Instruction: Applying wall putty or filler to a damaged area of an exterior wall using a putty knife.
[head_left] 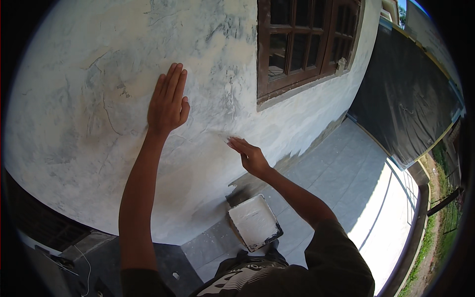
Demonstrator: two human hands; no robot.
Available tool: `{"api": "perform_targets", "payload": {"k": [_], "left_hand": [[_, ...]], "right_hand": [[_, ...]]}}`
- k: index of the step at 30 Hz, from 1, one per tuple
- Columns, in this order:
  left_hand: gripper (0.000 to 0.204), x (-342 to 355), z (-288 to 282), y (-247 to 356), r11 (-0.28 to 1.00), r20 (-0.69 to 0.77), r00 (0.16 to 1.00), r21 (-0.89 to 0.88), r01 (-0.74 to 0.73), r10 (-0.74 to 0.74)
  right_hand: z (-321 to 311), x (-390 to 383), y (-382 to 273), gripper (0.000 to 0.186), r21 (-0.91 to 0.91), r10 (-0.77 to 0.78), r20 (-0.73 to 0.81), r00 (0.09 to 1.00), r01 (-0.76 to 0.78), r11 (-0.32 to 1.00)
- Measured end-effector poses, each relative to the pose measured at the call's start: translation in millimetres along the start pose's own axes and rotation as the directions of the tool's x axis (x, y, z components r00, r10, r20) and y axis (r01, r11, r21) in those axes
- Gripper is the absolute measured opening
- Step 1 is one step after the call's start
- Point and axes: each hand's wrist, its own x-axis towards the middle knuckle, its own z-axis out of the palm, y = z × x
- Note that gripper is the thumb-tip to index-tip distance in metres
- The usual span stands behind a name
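My left hand point(168, 101) lies against the patchy white wall point(208, 59), its fingers stretched out and held side by side. Lower and to the right, my right hand point(251, 156) is closed, with its fingertips close to the wall. A thin pale scraper point(221, 138) seems to stick out past these fingertips; its edges blur into the wall, and the fingers hide its grip. Below my right hand, a black-rimmed tray point(280, 230) coated with white paste or paint sits near my feet.
A brown wooden window point(302, 44) is set in the wall at the upper right. Grey floor tiles point(321, 163) run along the wall's foot. A black sheet point(405, 94) hangs at the far right. A white cable point(89, 267) lies at the lower left.
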Motion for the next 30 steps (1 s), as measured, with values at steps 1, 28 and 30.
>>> {"api": "perform_targets", "payload": {"k": [1, 28, 30], "left_hand": [[0.064, 1.7, -0.4, 0.8, 1.000, -0.005, 1.000, 0.000, 0.001, -0.001], [0.064, -3.8, -4.0, -3.5, 1.000, 0.013, 1.000, 0.029, -0.003, 0.003], [0.064, -1.7, -2.7, -0.9, 1.000, 0.010, 1.000, 0.012, 0.001, -0.001]], "right_hand": [[-14.7, 22.5, -5.5, 0.049, -0.044, -0.043, -0.097, 0.994, 0.039, 0.998], [-58.1, 114.1, -36.0, 0.045, 0.003, -0.123, -0.334, 0.934, 0.132, 0.991], [-78.7, 171.1, -49.8, 0.048, -0.330, -0.418, -0.472, 0.776, 0.284, 0.900]]}}
